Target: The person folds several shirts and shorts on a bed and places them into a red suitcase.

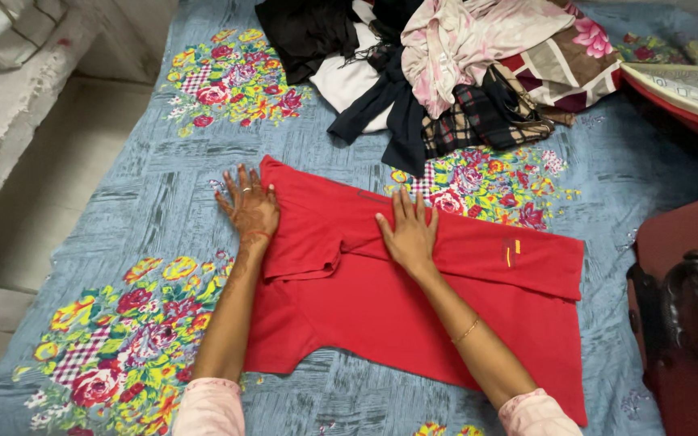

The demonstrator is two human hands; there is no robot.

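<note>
Left hand flat, fingers spread, right hand flat, pressing soft, seemingly cotton red shirt

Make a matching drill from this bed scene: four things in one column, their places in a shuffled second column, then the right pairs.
Things:
1. left hand
2. right hand
3. pile of clothes
4. suitcase

Places:
A. heaped at the far side of the bedsheet
B. flat on the middle of the red shirt
C. at the bed's right edge
D. on the shirt's left edge, fingers spread

Pairs: 1-D, 2-B, 3-A, 4-C
</note>
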